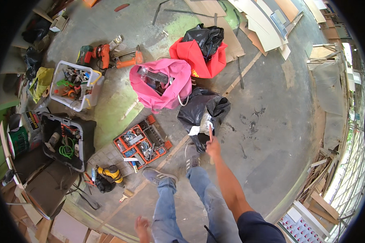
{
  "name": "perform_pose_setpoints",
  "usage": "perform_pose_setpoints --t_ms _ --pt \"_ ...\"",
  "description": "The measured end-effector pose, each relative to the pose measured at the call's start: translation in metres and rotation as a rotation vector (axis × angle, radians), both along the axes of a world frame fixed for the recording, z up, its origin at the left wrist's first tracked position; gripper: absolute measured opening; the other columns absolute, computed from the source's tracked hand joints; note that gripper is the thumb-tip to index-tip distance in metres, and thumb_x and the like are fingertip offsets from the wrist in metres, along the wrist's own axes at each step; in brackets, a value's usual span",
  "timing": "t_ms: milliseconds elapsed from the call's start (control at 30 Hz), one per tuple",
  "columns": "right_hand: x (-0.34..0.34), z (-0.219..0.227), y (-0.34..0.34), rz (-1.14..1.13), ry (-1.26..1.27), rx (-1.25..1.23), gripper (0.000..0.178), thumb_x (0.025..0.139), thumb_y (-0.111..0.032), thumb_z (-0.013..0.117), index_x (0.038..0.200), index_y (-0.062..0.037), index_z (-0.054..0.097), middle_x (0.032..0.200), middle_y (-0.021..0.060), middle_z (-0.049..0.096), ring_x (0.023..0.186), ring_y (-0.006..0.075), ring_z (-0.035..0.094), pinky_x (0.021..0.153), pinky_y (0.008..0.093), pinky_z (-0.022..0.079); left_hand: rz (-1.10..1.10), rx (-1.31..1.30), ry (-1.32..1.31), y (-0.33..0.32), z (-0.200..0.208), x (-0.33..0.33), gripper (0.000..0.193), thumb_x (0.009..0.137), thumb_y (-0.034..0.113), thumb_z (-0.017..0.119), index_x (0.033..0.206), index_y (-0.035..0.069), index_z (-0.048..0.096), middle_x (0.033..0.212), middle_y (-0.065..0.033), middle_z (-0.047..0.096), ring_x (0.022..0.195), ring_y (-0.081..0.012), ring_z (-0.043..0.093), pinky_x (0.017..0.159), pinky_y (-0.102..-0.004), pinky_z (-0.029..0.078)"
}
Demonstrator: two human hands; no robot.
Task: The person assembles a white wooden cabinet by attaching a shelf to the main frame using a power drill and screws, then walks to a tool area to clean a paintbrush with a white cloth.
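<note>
My right hand (213, 148) is closed around a thin reddish stick or handle (210, 133), whose kind I cannot make out. Its upper end reaches over the mouth of a black plastic bag (220, 107) on the floor ahead of my right foot. White material (206, 120) shows in the bag's opening. Low in the picture, my left hand (142, 227) hangs beside my left leg, slightly blurred, its fingers loosely apart and nothing visible in them. Left of the black bag, an orange organizer box (140, 139) lies open with small hardware in its compartments.
Beyond stand a pink bag (178, 81) and a red bag (215, 69). Orange power tools (129, 61), a white basket (70, 106) and a dark tool bin (84, 141) are at left. A paintbrush (126, 195) lies near my left leg. Boards (257, 24) lie far right.
</note>
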State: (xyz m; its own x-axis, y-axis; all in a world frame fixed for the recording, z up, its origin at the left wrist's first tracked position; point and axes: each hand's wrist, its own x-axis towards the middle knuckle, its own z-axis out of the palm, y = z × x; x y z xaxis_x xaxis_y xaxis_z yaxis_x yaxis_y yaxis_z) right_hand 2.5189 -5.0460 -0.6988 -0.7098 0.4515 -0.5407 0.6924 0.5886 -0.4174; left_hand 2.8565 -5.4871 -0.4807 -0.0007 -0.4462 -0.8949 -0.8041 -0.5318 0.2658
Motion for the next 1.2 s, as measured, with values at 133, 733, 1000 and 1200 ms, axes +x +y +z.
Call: perform_pose_setpoints --t_ms 133,733,1000,1200 --pt "-0.076 -0.042 -0.060 -0.052 -0.278 -0.272 0.075 0.080 -0.032 0.073 0.136 0.0016 0.035 0.128 0.0301 0.051 0.087 0.0381 0.068 0.074 0.0438 0.055 0.075 0.119 -0.351 -0.005 0.066 0.204 0.053 0.096 0.043 0.054 0.127 0.000 0.054 0.099 -0.0186 0.065 0.084 -0.0263 0.063 0.069 -0.0386 0.051" --pt "0.031 0.291 0.028 -0.860 0.371 -1.233 0.020 0.094 -0.013 0.060 0.112 -0.0067 0.054 0.099 0.0010 0.063 0.088 0.0134 0.063 0.074 0.0304 0.052 -0.374 0.018 0.383 0.142 0.123 -0.194 0.055 0.093 0.031 0.059 0.138 0.004 0.042 0.127 -0.0148 0.052 0.113 -0.0250 0.055 0.087 -0.0389 0.048" --pt "0.079 0.458 -0.005 -0.491 0.257 -1.375 0.027 0.094 -0.011 0.058 0.120 -0.0028 0.056 0.107 0.0052 0.064 0.096 0.0161 0.063 0.085 0.0305 0.052 -1.315 0.380 1.016 0.272 0.261 -0.317 0.069 0.074 0.013 0.082 0.135 0.009 0.049 0.135 -0.0176 0.049 0.127 -0.0268 0.046 0.098 -0.0374 0.045" --pt "0.093 0.542 0.039 -0.123 0.071 -1.081 0.032 0.096 -0.017 0.057 0.124 -0.0018 0.058 0.094 0.0067 0.069 0.069 0.0106 0.062 0.062 0.0287 0.050 -1.244 0.223 1.059 0.250 0.280 -0.296 0.038 0.080 0.003 0.068 0.117 0.003 0.061 0.103 -0.0138 0.068 0.094 -0.0214 0.065 0.084 -0.0326 0.049"
